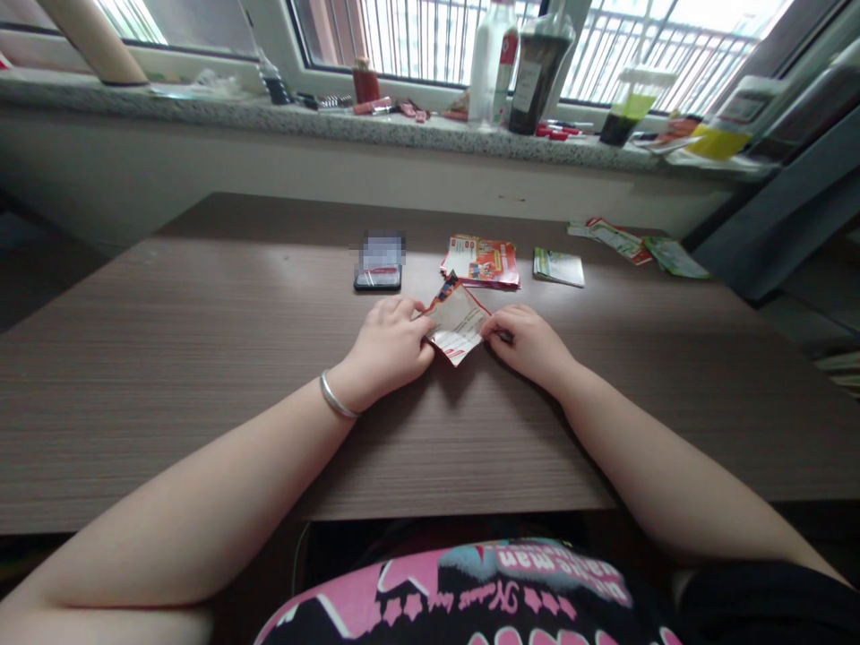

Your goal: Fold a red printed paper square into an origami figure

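A printed paper sheet, pale with red edges, is held up at an angle just above the table. One corner shows a dark, coloured print on a folded-over part. My left hand grips its left corner between thumb and fingers; a silver bangle circles that wrist. At the right corner, my right hand pinches the paper with its fingers curled. Just beyond the sheet lies a stack of red and orange printed papers. A phone with a lit, blurred screen rests past my left hand.
A small stack of green-and-white papers lies right of the red stack. More loose leaflets are at the table's far right. Bottles and small items line the stone windowsill behind.
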Available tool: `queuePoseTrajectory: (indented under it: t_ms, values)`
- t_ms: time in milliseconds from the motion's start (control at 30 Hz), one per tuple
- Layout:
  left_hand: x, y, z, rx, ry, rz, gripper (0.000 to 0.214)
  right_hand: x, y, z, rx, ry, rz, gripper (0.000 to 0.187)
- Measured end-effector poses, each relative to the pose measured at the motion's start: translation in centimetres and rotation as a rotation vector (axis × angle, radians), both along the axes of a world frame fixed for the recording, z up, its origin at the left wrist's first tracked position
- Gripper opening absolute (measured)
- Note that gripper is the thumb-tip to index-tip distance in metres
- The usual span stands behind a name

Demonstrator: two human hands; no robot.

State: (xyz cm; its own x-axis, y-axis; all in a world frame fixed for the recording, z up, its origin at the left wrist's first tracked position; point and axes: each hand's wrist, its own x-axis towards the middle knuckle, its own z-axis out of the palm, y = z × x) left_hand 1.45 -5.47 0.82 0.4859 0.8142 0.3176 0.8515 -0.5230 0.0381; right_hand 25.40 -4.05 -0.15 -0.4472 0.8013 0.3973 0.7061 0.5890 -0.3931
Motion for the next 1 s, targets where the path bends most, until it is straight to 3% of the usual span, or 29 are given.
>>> queuePoseTrajectory:
  t_ms: [167,267,467,700,1000]
  values:
    - [0.46,-0.51,-0.11,0.1,-0.01,-0.06,0.03,-0.02,0.16,0.08,0.023,-0.058,0.041,0.023]
    - [0.52,-0.52,0.0,0.127,0.03,-0.17,0.027,-0.09,0.19,0.19,0.066,-0.118,0.08,0.025]
    - [0.45,-0.05,-0.1,-0.022,0.043,-0.384,0.037,-0.19,0.28,0.14,0.124,-0.139,0.087,0.018]
    - [0.47,-0.23,0.72,-0.095,0.079,-0.363,0.033,0.06,0.78,-0.05,0.154,-0.119,0.029,0.018]
    - [0.17,-0.64,0.49,-0.049,0.123,-0.32,0.034,-0.04,0.15,0.04,0.133,-0.21,0.121,0.021]
